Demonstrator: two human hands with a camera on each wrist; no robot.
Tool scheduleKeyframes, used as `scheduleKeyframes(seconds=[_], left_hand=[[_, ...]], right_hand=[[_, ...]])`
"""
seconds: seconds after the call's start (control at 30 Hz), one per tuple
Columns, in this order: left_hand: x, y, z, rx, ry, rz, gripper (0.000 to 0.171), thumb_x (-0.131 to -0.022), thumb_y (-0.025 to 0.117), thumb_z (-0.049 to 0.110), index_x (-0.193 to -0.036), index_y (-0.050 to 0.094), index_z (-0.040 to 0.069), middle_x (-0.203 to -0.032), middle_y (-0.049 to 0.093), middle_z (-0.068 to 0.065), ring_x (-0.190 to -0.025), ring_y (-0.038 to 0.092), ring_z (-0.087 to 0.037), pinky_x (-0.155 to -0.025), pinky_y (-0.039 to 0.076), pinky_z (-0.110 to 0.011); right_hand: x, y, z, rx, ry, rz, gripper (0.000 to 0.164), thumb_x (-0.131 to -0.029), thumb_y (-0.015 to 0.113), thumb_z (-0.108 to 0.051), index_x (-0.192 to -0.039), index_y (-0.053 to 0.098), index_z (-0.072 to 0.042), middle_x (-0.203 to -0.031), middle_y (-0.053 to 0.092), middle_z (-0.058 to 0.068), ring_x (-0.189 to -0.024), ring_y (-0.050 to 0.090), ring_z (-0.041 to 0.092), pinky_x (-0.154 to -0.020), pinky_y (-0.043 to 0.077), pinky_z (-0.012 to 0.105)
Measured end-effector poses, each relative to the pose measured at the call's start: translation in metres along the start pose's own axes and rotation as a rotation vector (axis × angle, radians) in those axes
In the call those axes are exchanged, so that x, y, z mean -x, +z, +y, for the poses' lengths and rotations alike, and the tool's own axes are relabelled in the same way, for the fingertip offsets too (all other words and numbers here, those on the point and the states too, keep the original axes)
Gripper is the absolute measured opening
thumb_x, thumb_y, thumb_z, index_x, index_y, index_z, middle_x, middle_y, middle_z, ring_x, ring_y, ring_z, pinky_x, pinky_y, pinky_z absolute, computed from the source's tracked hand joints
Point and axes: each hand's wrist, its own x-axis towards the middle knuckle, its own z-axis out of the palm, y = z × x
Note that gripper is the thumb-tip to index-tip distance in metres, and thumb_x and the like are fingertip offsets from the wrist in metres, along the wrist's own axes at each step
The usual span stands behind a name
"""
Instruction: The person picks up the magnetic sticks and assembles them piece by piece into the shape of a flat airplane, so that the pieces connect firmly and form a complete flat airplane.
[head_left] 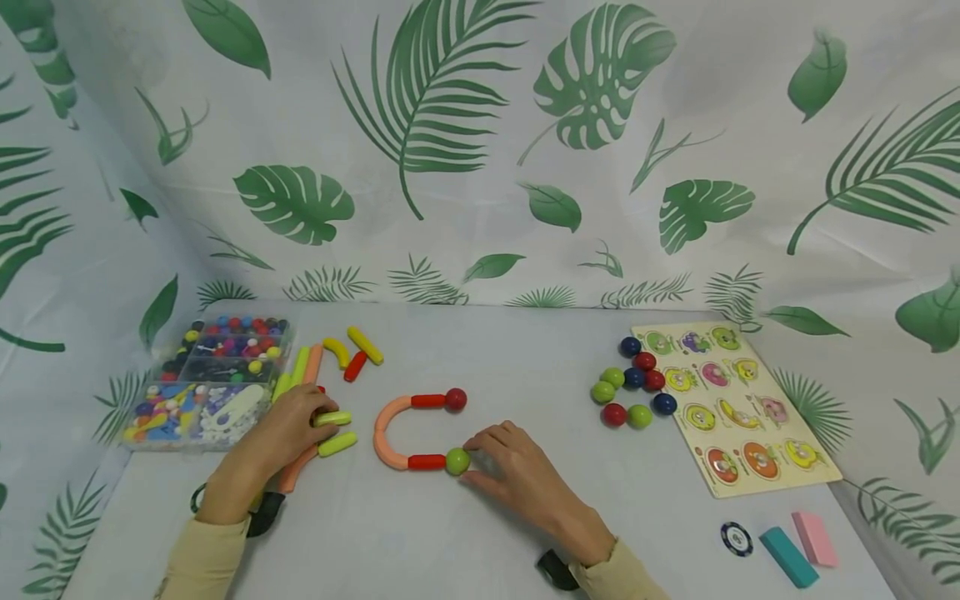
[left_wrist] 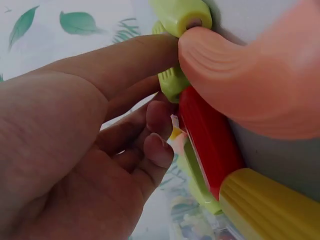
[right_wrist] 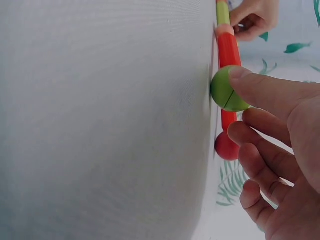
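At the left, my left hand (head_left: pixel 285 425) pinches a light green stick (head_left: pixel 332 418) between thumb and forefinger. Another light green stick (head_left: pixel 337 443) lies just below it. Salmon, red and yellow sticks lie under and around this hand; the left wrist view has a red stick (left_wrist: pixel 210 140) and a yellow stick (left_wrist: pixel 270 205) close by. In the middle stands a U of salmon curved pieces (head_left: pixel 384 427) with red sticks (head_left: pixel 427 462) on both ends. A red ball (head_left: pixel 455 399) tips its upper arm. My right hand (head_left: pixel 521 475) holds the green ball (head_left: pixel 457 461) at the lower arm's end.
A divided bead box (head_left: pixel 183 446) stands at the left, with loose yellow sticks (head_left: pixel 365 344) behind. Several coloured balls (head_left: pixel 640 416) lie at the right by a fruit puzzle board (head_left: pixel 720 483). Nearer are a poker chip (head_left: pixel 737 539), a teal block (head_left: pixel 789 557) and a pink block (head_left: pixel 814 539).
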Motion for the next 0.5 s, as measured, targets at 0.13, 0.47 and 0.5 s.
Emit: scheduleKeyframes(seconds=[0.13, 0.47, 0.5], left_hand=[[0.0001, 0.0011, -0.0006, 0.000, -0.020, -0.005, 0.018, -0.087, 0.079, 0.012, -0.100, 0.075, 0.001, -0.089, 0.061, -0.005, -0.079, 0.054, -0.015, -0.072, 0.050, -0.035], [0.0009, 0.0044, 0.0022, 0.014, -0.026, 0.025, 0.025, -0.087, 0.080, 0.018, -0.107, 0.076, 0.004, -0.088, 0.062, 0.000, -0.078, 0.052, -0.012, -0.071, 0.050, -0.031], [0.0005, 0.0039, 0.0026, 0.017, -0.038, 0.010, 0.027, -0.087, 0.081, 0.017, -0.109, 0.075, 0.003, -0.088, 0.063, -0.001, -0.078, 0.053, -0.013, -0.072, 0.051, -0.032]], right_hand=[[0.0006, -0.0004, 0.0005, -0.002, 0.006, -0.006, 0.033, -0.085, 0.083, -0.036, -0.112, 0.073, -0.020, -0.108, 0.070, -0.009, -0.101, 0.058, 0.006, -0.087, 0.053, 0.028], [0.0017, -0.0001, 0.0019, -0.001, -0.004, 0.008, 0.033, -0.084, 0.084, -0.035, -0.111, 0.073, -0.020, -0.106, 0.071, -0.009, -0.100, 0.059, 0.006, -0.086, 0.053, 0.028], [0.0019, -0.0001, 0.0020, -0.003, -0.005, 0.009, 0.033, -0.084, 0.084, -0.034, -0.111, 0.073, -0.020, -0.106, 0.071, -0.009, -0.100, 0.059, 0.006, -0.086, 0.053, 0.028]])
